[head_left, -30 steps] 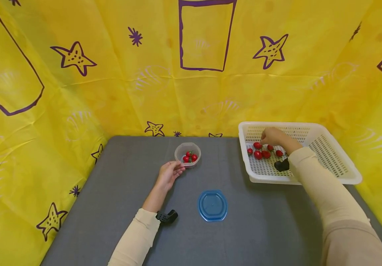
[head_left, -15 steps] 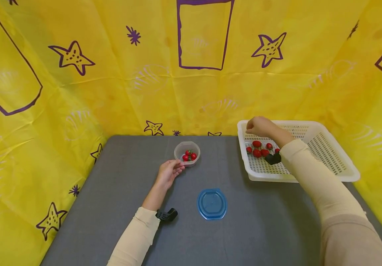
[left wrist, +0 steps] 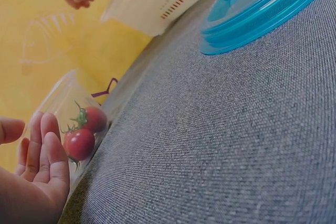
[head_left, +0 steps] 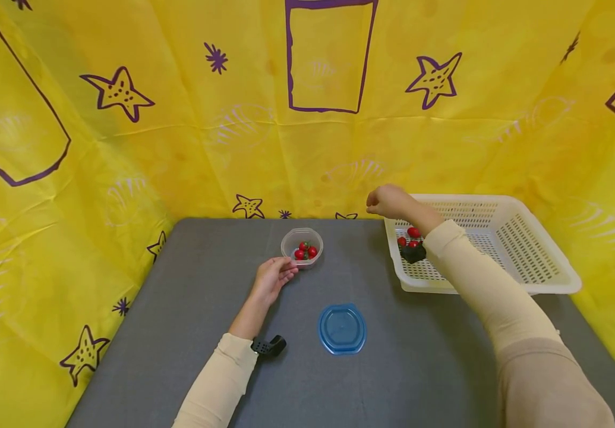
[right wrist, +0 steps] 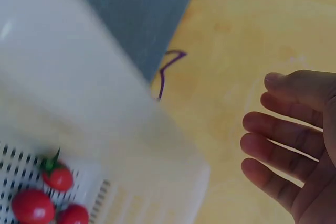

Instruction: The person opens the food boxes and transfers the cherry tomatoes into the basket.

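Observation:
At the back middle of the table stands a clear plastic container (head_left: pixel 289 242) with several cherry tomatoes (head_left: pixel 306 252) in its bottom. My left hand (head_left: pixel 275 278) rests at its near left rim; in the left wrist view, the fingers (left wrist: pixel 46 156) lie fairly straight against the wall, thumb apart. My right hand (head_left: pixel 391 202) is in the air just beyond the left rim of the white basket (head_left: pixel 505 208). Its fingers (right wrist: pixel 278 132) are loosely bent with gaps between them, and nothing shows in them. Red cherry tomatoes (right wrist: pixel 32 206) lie in the basket, partly hidden by the right arm.
A blue lid (head_left: pixel 341 329) lies on the grey table (head_left: pixel 393 368) in front of the container. The basket takes up the back right corner. Yellow patterned cloth (head_left: pixel 328 154) hangs behind the table and along both sides.
My right hand has risen from among the tomatoes in the basket and moved left, past the basket's rim. The left hand and the container have stayed in place.

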Available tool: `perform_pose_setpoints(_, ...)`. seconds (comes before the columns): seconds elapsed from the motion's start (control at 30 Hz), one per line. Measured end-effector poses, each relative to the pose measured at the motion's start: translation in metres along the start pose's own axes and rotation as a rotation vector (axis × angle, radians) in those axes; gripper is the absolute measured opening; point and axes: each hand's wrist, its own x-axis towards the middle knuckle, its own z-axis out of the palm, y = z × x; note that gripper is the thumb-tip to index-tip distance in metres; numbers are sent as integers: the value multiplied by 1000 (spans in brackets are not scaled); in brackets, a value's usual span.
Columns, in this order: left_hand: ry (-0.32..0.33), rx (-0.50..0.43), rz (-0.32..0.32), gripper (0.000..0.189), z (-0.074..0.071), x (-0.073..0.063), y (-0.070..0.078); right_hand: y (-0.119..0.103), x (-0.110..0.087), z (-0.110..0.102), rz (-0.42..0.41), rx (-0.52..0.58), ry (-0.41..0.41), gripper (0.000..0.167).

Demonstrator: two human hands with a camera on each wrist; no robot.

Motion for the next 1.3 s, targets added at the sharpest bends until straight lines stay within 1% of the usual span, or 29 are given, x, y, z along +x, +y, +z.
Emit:
perform_pose_setpoints(0.3, 4, 27, 5, 10, 0, 2, 1, -30, 23, 15, -95, -24, 19, 24)
perform_pose_setpoints(0.4, 6, 35, 6, 10, 1, 1, 1, -40, 29, 20, -117, -10, 18, 22)
perform_pose_setpoints(0.57, 12, 35, 4, 10, 1, 0, 2, -53, 38, 30, -132, 18, 6, 23)
perform_pose_setpoints(0.77, 24, 21, 5, 8, 1, 1, 2, -65, 49, 45, -185, 34, 16, 24)
perform_pose_setpoints(0.9, 23, 28, -1, 8, 2, 1, 1, -74, 55, 56, -181, 52, 1, 24)
perform_pose_setpoints(1.07, 21, 23, 11, 8, 1, 1, 0, -84, 63, 71, -185, 55, -12, 24)
perform_pose_setpoints(1.3, 7, 18, 13, 9, -1, -1, 3, -96, 72, 95, -190, 57, -60, 25)
